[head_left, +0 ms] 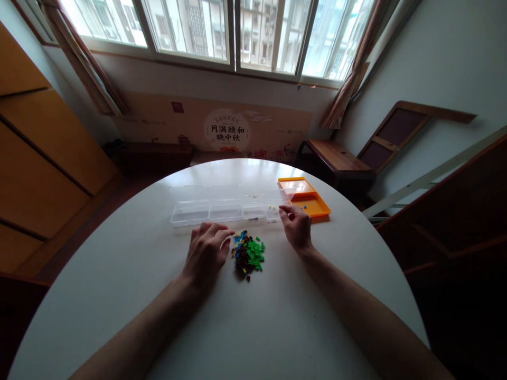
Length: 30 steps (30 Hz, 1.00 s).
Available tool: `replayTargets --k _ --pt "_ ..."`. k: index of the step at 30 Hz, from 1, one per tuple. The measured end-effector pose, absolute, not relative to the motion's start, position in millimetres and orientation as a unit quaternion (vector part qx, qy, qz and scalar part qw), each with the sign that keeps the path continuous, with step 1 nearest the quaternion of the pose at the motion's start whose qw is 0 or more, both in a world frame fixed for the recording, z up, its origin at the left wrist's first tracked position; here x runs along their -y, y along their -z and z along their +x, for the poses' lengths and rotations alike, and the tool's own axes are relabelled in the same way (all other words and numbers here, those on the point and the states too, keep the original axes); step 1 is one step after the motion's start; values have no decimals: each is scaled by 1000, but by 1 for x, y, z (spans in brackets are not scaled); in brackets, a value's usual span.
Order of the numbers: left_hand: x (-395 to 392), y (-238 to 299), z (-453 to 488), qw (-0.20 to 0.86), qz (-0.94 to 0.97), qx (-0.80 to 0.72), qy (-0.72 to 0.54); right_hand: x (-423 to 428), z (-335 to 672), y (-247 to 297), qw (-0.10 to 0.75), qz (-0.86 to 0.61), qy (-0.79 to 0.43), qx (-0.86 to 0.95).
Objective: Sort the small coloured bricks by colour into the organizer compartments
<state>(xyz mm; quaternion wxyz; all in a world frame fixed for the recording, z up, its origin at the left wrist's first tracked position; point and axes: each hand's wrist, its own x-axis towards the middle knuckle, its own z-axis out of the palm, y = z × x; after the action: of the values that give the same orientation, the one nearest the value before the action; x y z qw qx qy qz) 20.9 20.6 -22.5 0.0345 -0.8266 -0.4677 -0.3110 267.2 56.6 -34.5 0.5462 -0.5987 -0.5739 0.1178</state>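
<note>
A small pile of toy building bricks [250, 253] in green, dark brown, blue and yellow lies on the white round table. At its left edge is my left hand [206, 248], index finger stretched to the pale yellow and blue pieces, thumb a little apart below it. Behind the pile stands a clear plastic compartment box [192, 214] with its lid tipped back. My right hand [297, 226] is over the box's rightmost compartment, thumb and fingertips pinched together. Whatever they hold is too small to make out. A few pale yellow bricks [272, 208] lie in that compartment.
An orange two-section tray [317, 205] sits right of the clear box, with a small blue piece [304, 207] in its front section. The white table [253, 327] has a curved far edge. Beyond it are a wooden stool [336, 155] and windows.
</note>
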Motion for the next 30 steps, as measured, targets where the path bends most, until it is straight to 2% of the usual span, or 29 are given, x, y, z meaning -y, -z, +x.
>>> replayTargets --k 11,19,21,25,30 --pt "-24 23 21 30 -836 479 265 -44 252 30 516 -568 -91 635" --pt "-25 21 22 13 -825 485 291 -39 247 27 516 -549 -118 647" --pt "-25 19 23 11 -823 463 331 -37 242 27 513 -530 -154 658" --pt "-22 13 27 16 -817 400 415 -29 230 26 474 -466 -301 683" --pt "-19 10 32 31 -825 358 437 -20 219 22 444 -389 -440 677"
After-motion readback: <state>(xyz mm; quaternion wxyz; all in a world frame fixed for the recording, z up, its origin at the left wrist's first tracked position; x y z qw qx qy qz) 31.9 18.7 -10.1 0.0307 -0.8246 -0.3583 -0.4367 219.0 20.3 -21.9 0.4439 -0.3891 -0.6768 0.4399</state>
